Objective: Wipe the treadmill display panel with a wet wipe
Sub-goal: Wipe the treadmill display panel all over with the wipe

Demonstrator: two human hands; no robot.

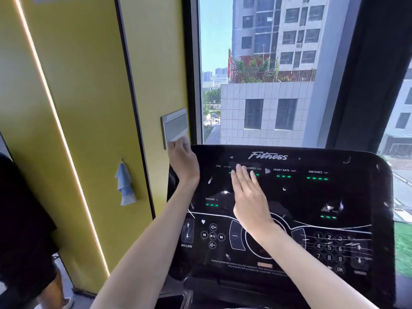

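Observation:
The black glossy treadmill display panel point(312, 197) fills the lower right, with green readouts, a "Fitness" logo and a number pad. My right hand point(247, 197) lies flat on it with straight fingers, fingertips near the TIME and CALORIES readouts. A faint pale patch that looks like the wet wipe point(256, 167) shows under and around those fingertips. My left hand point(183, 160) holds the panel's top left corner, its blurred fingers curled over the edge. Pale smears and specks dot the panel surface.
A yellow wall point(89, 108) stands to the left, with a grey wall plate point(175, 127) just above my left hand and a blue cloth point(124, 186) hanging on a hook. A large window point(267, 74) is behind the panel. A person in dark clothes point(24, 219) stands at far left.

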